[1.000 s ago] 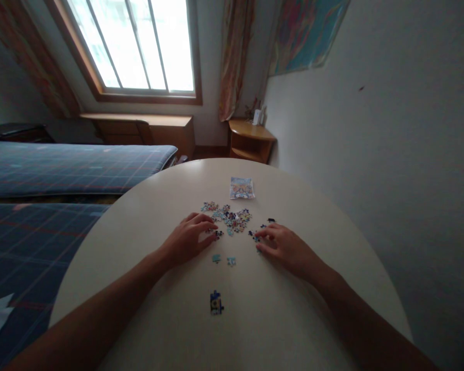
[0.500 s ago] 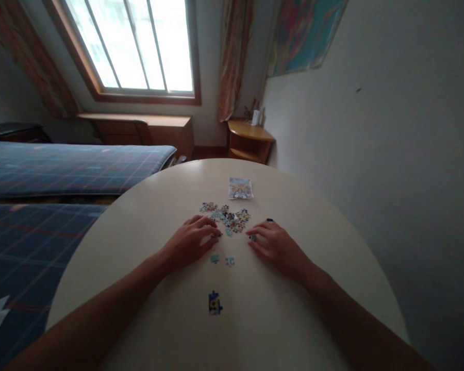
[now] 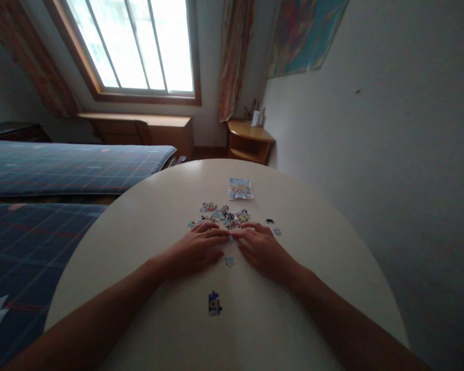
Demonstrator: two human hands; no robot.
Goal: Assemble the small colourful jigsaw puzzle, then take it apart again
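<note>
My left hand (image 3: 195,249) lies low over the round table, fingers stretched forward and thumb apart. My right hand (image 3: 262,252) mirrors it, fingers out and thumb apart. Their index fingertips meet at a small light-blue puzzle piece (image 3: 231,237), mostly covered by them. Just beyond the fingers is a pile of loose puzzle pieces (image 3: 229,219). A pale blue piece (image 3: 229,262) sits between the hands, and another beside my left thumb is partly hidden. Nearer to me lies a dark-blue joined section of puzzle (image 3: 214,304).
A small printed picture packet (image 3: 240,189) lies behind the pile on the cream table (image 3: 294,319). Right of my right hand are a dark piece (image 3: 269,221) and a pale piece (image 3: 277,231). A teal piece (image 3: 191,223) lies left of the pile. Plaid beds (image 3: 81,170) stand left.
Both hands have moved inward until their index fingertips meet at the light-blue piece. Pieces on the outer sides of the hands now show. The dark-blue section has stayed put.
</note>
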